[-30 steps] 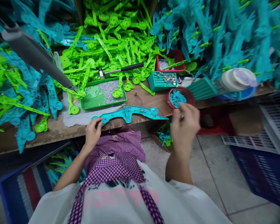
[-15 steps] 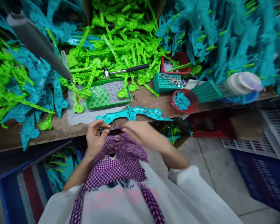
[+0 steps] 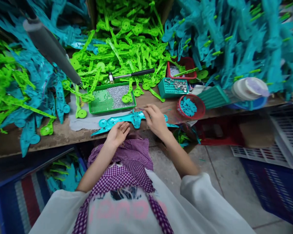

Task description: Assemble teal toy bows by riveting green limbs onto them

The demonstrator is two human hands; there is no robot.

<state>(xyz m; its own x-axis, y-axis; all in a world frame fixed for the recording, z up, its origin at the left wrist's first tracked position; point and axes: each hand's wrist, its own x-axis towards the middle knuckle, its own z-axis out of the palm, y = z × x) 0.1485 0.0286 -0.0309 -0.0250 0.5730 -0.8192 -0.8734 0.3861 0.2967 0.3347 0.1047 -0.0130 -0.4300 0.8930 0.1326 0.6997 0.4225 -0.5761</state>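
A long turquoise plastic piece shaped like a toy bow half (image 3: 136, 121) lies along the front edge of the bench, its hollow ribbed side up. My left hand (image 3: 118, 133) is just in front of its left limb, fingers loosely stretched and palm turned inward, with nothing seen in it. Over the right limb, close to the middle, my right hand (image 3: 156, 121) has its thumb and fingertips pinched together. Something thin and dark shows at those fingertips, too small to name. Part of the right limb is hidden behind this hand.
Behind the piece stands a green tray (image 3: 94, 111) of small metal parts, with a hammer (image 3: 134, 74) beyond it. A red cup (image 3: 199, 112) of turquoise bits and a teal basket (image 3: 164, 93) of metal discs sit rightward. A grey power screwdriver (image 3: 55, 53) hangs at left. Green and turquoise parts are heaped behind.
My hands have come up from the bench edge onto the turquoise piece. The left has moved right and opened its fingers; the right has risen to the piece's middle.
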